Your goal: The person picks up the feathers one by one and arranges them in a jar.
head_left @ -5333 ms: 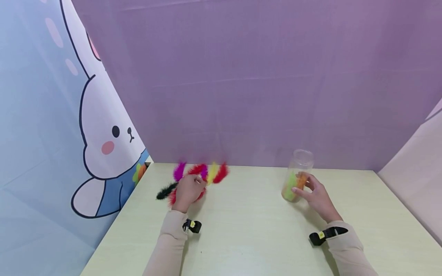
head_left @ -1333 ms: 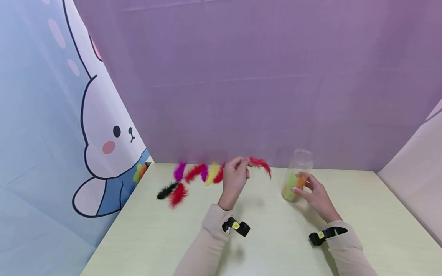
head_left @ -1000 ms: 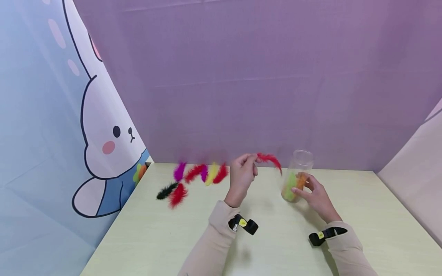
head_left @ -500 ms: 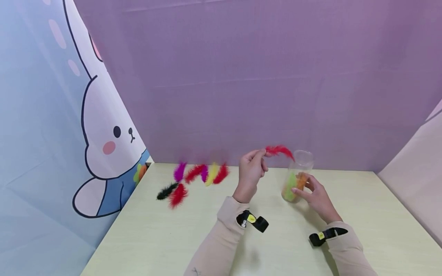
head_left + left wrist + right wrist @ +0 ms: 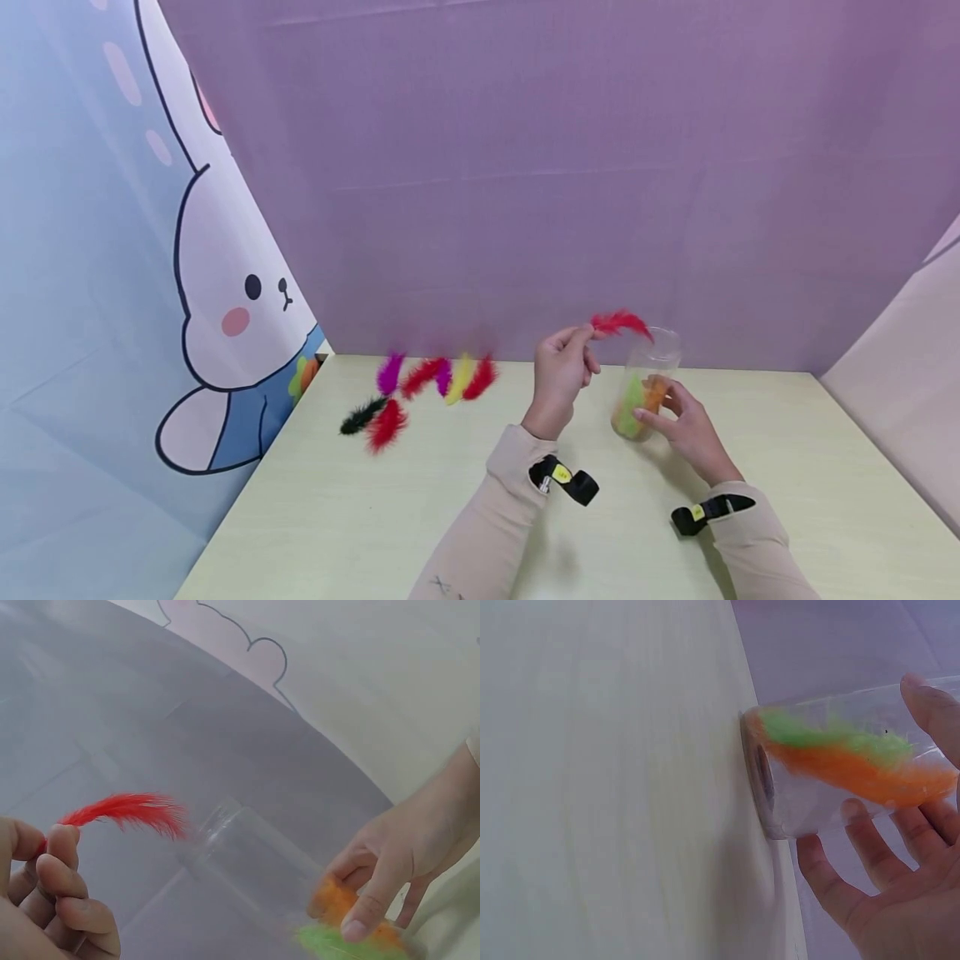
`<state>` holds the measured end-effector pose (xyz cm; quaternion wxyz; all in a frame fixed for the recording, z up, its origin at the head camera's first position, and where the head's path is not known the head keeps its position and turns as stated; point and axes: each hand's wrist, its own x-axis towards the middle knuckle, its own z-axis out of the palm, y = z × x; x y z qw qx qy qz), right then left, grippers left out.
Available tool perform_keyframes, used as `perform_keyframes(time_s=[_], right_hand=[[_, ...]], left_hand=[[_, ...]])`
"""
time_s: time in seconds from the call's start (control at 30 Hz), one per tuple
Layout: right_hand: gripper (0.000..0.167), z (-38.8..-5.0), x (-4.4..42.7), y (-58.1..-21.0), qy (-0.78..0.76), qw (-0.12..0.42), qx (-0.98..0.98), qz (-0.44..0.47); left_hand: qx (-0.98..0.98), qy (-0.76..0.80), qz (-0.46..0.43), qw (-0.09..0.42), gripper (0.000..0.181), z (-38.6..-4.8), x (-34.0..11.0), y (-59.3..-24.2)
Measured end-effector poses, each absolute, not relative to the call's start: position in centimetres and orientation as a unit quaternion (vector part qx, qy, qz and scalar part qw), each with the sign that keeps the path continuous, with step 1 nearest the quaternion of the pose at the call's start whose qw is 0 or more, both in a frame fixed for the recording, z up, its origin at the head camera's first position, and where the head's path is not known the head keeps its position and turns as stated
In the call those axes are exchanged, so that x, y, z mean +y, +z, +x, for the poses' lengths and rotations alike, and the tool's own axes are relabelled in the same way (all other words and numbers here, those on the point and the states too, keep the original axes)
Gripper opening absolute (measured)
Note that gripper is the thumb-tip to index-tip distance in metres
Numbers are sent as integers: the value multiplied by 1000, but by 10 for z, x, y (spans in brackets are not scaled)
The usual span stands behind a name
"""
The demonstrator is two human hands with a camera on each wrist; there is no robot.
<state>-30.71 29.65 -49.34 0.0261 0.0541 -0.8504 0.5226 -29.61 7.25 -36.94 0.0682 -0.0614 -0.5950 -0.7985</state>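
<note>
Jar [image 5: 647, 367], right of centre: clear, smooth, glossy, glass or plastic, cannot tell which; red feather [image 5: 621, 322] near its rim downy, matt, wispy-edged. Table [image 5: 337, 517], lower frame: smooth, faint wood-like grain, soft sheen. Curtain [image 5: 525, 208], upper frame: matt, creased cloth; sleeves [image 5: 480, 525], bottom edge, plain matt cloth.

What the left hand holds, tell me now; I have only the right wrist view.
Observer: The left hand pinches a red feather by one end.
Operator: Report where its free tip is against the jar.
Observer: In the head view, the tip overlaps the jar's rim; whether they touch, I cannot tell.
Operator: Now tell me what lies on the table, out of my sight.
Observer: Loose feathers in red, purple, yellow and a dark colour, over on the person's left side.
</note>
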Motion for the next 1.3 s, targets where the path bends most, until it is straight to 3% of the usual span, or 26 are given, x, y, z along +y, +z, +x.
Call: perform_keyframes(time_s=[0.33, 0.8, 1.3], right_hand=[[81, -307, 297, -495, 531, 30, -845, 58], [80, -308, 297, -497, 535, 35, -842, 62], [82, -306, 297, -495, 532, 35, -844, 65]], left_hand=[[-625, -774, -42, 88, 25, -295, 84, -374], [-727, -653, -79, 199, 26, -296, 96, -375], [-770, -601, -86, 194, 25, -301, 109, -372]])
